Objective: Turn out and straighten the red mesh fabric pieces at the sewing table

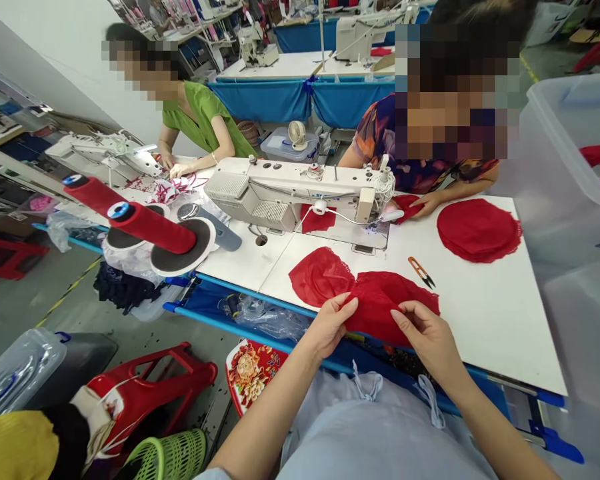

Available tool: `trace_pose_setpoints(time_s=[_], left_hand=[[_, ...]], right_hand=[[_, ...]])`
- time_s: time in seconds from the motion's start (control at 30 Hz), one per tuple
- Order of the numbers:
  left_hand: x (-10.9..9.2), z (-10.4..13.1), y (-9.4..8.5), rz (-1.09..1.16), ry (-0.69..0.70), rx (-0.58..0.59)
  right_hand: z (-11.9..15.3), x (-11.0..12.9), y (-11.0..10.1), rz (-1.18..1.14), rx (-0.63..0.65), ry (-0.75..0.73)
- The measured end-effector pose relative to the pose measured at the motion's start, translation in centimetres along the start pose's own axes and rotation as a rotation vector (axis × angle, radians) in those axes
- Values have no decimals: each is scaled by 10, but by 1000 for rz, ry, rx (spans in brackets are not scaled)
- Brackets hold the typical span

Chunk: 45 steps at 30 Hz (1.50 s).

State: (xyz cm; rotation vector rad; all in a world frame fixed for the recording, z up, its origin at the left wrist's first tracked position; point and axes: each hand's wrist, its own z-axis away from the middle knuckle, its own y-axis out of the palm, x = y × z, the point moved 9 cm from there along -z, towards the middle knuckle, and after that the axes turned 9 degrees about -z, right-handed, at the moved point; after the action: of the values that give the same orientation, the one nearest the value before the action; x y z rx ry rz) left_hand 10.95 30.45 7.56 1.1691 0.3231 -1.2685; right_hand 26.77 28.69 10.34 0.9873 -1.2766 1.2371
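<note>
Both my hands hold a red lace-edged fabric piece (pixel 380 307) at the near edge of the white sewing table (pixel 490 313). My left hand (pixel 333 323) pinches its left side between thumb and fingers. On the right, my right hand (pixel 427 337) grips the cloth with thumb and fingertips. Another red fabric piece (pixel 323 275) lies flat just beyond my left hand, touching or joined to the held one; I cannot tell which. Orange-handled thread snips (pixel 421 272) rest on the table beyond my right hand. Farther right sits a round stack of red fabric pieces (pixel 477 230).
A white sewing machine (pixel 300 193) stands across the table, where a co-worker's hand (pixel 427 203) holds red cloth. Red thread cones (pixel 155 227) rise at the left. A second co-worker (pixel 205 120) sits beyond. Clear plastic bins (pixel 575 133) border the right; a red stool (pixel 155 380) stands lower left.
</note>
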Motion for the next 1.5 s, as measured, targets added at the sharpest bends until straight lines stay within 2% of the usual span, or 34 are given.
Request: trace_pose_setpoints(time_s=[0.23,0.53,0.67,0.77,1.1,1.3,1.5], left_hand=[[7,-7,-12,29,42,-100],[4,-6,-12,33,82,-140],[2,-9,-20,24,76,-189],[-1,-8,-25,-2,58,-229],[-10,-4,-19,0,107,-228],[-13,-10,-27,-59,116,-249],[0,-22,-37,129,64,-328]], right_hand=[[-9,-12,11,-59,-1,31],[-9,-13,18,-83,7,42],[-8,-19,29,-245,74,126],[-9,-21,32,-266,98,170],[-7,-33,34,-289,86,255],[1,-12,53,-136,302,125],[14,20,74,70,454,-199]])
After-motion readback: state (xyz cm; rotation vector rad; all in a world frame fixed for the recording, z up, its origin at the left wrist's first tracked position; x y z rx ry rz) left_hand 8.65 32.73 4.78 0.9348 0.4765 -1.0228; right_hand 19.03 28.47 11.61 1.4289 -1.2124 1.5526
